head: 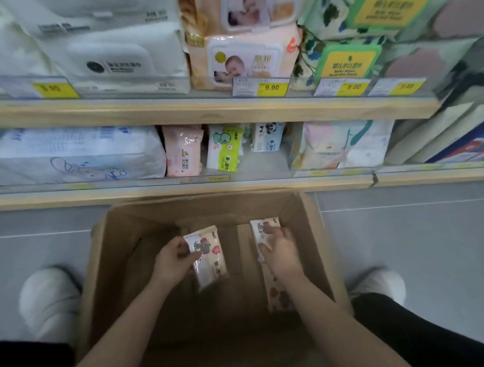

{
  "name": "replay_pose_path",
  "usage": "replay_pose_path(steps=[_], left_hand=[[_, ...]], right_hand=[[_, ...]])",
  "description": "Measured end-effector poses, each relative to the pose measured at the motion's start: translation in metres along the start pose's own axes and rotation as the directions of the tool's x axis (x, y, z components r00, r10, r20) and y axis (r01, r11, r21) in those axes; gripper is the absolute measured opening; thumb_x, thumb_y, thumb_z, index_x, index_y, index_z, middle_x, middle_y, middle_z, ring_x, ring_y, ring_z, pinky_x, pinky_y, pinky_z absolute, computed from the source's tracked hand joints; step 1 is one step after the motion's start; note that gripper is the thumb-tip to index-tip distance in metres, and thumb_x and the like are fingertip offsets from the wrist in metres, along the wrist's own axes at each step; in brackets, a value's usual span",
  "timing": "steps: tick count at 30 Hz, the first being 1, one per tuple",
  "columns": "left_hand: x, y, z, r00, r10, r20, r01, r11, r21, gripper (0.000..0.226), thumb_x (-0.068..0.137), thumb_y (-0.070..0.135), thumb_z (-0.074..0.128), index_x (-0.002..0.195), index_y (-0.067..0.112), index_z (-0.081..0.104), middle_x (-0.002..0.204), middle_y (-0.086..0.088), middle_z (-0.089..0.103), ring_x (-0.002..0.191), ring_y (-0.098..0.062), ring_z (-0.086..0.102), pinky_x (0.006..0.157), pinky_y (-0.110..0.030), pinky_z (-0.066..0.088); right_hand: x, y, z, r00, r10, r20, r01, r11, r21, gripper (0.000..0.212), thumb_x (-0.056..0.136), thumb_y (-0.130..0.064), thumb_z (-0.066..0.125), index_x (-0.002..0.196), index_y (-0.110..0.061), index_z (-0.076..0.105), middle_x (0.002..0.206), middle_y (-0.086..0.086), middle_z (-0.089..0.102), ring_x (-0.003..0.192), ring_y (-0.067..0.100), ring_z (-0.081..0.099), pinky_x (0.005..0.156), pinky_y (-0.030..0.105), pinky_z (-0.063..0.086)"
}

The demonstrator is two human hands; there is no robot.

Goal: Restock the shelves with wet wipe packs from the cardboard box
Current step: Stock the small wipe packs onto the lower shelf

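The left hand (172, 259) grips a wet wipe pack (209, 257), thumb and fingers curled round its left edge, and holds it tilted above the floor of the cardboard box (109, 261). The right hand (281, 253) lies on a second pack (264, 230) that leans against the right inner wall of the box; its fingers curl over the pack's upper part with the thumb on the near edge, so it grasps that pack. A third pack (279, 296) with the same red and grey print lies just below, partly hidden under the right forearm. The rest of the box interior shows bare brown cardboard.

The box stands open on the grey floor (411, 244), between two white shoes (49, 300), just in front of the lower shelf (180, 189). On that shelf stand a large white-and-blue pack (77, 155), a pink pack (183, 153), a green-and-white pack (225, 148), a panda pack (267, 137) set further back, and a pale pastel pack (343, 144).

The upper shelf (210, 108) carries stacked white packs (103, 46), peach baby-print packs (245, 54) and green leaf-print packs (347, 55), with yellow price tags (271, 87) along its front edge.
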State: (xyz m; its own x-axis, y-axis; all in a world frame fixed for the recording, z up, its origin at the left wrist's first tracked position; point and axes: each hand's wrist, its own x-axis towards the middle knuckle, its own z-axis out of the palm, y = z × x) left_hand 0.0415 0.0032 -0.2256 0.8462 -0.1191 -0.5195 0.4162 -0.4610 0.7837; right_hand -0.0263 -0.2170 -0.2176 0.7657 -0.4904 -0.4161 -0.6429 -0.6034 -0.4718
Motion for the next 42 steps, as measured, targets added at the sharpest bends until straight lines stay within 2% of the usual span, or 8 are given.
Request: replay_pose_path(steps=[5,10,18,24,26,29,35,42], left_hand=[[0.011,-0.020,0.006,0.999,-0.023,0.031,0.021,0.998,0.051,0.020,0.077,0.003,0.073,0.080,0.011,0.055,0.079,0.004,0.064,0.072,-0.008,0.060,0.046,-0.017,0.049],[0.016,-0.023,0.007,0.999,-0.017,0.040,0.015,0.998,0.065,0.024,0.077,0.004,0.073,0.077,0.018,0.054,0.081,0.001,0.066,0.073,-0.011,0.061,0.056,-0.032,0.053],[0.004,0.014,0.002,0.997,0.070,0.017,-0.070,0.997,0.018,0.024,0.075,0.007,0.075,0.079,0.020,0.055,0.085,-0.003,0.068,0.080,-0.021,0.065,0.070,-0.044,0.055],[-0.017,0.057,-0.002,0.987,0.157,0.029,-0.157,0.987,0.020,0.022,0.077,0.008,0.074,0.078,0.021,0.055,0.088,-0.003,0.070,0.085,-0.023,0.067,0.074,-0.050,0.057],[-0.021,0.071,-0.005,0.984,0.178,0.021,-0.179,0.983,0.030,0.021,0.076,0.010,0.074,0.078,0.017,0.054,0.087,-0.004,0.070,0.085,-0.024,0.067,0.072,-0.051,0.057],[-0.025,0.090,-0.009,0.976,0.215,0.010,-0.216,0.976,0.038,0.024,0.076,0.012,0.075,0.074,0.020,0.052,0.087,-0.007,0.070,0.086,-0.026,0.067,0.069,-0.050,0.057],[-0.020,0.120,-0.020,0.961,0.277,0.001,-0.277,0.960,0.036,0.018,0.080,0.012,0.071,0.088,0.011,0.055,0.098,-0.009,0.069,0.091,-0.024,0.066,0.074,-0.049,0.057],[0.022,0.134,-0.030,0.947,0.322,-0.013,-0.322,0.947,0.018,0.019,0.082,0.014,0.069,0.091,0.011,0.052,0.098,-0.007,0.066,0.091,-0.023,0.065,0.071,-0.043,0.058]], right_hand=[[0.024,0.008,0.021,0.984,0.177,0.005,-0.176,0.978,-0.109,0.068,0.083,-0.034,0.062,0.140,-0.014,0.030,0.138,0.013,0.038,0.128,0.030,0.037,0.105,0.037,0.034],[0.033,0.006,0.029,0.988,0.145,-0.047,-0.152,0.962,-0.228,0.072,0.080,-0.033,0.063,0.140,-0.012,0.028,0.135,0.016,0.043,0.123,0.032,0.038,0.103,0.035,0.032],[0.008,-0.011,-0.004,0.995,0.098,-0.026,-0.099,0.993,-0.056,0.075,0.072,-0.030,0.072,0.133,-0.014,0.032,0.132,0.013,0.044,0.124,0.031,0.038,0.105,0.038,0.035],[-0.021,-0.034,-0.050,0.993,-0.050,-0.103,0.056,0.997,0.053,0.075,0.067,-0.028,0.077,0.127,-0.011,0.035,0.122,0.010,0.048,0.115,0.029,0.046,0.097,0.036,0.041],[-0.027,-0.042,-0.065,0.983,-0.096,-0.157,0.115,0.986,0.117,0.069,0.065,-0.030,0.079,0.117,-0.014,0.036,0.110,0.006,0.051,0.104,0.025,0.052,0.082,0.031,0.046],[-0.032,-0.053,-0.089,0.950,-0.196,-0.243,0.226,0.969,0.103,0.052,0.069,-0.035,0.078,0.100,-0.014,0.042,0.095,0.001,0.050,0.085,0.019,0.049,0.058,0.024,0.028],[-0.006,-0.073,-0.114,0.905,-0.235,-0.355,0.310,0.936,0.168,0.033,0.072,-0.038,0.077,0.074,-0.014,0.054,0.092,0.001,0.053,0.092,0.019,0.050,0.074,0.024,0.032],[0.067,-0.100,-0.107,0.907,-0.174,-0.383,0.280,0.929,0.241,0.025,0.072,-0.024,0.079,0.075,-0.009,0.059,0.104,0.015,0.059,0.080,0.012,0.049,0.070,0.013,0.029]])
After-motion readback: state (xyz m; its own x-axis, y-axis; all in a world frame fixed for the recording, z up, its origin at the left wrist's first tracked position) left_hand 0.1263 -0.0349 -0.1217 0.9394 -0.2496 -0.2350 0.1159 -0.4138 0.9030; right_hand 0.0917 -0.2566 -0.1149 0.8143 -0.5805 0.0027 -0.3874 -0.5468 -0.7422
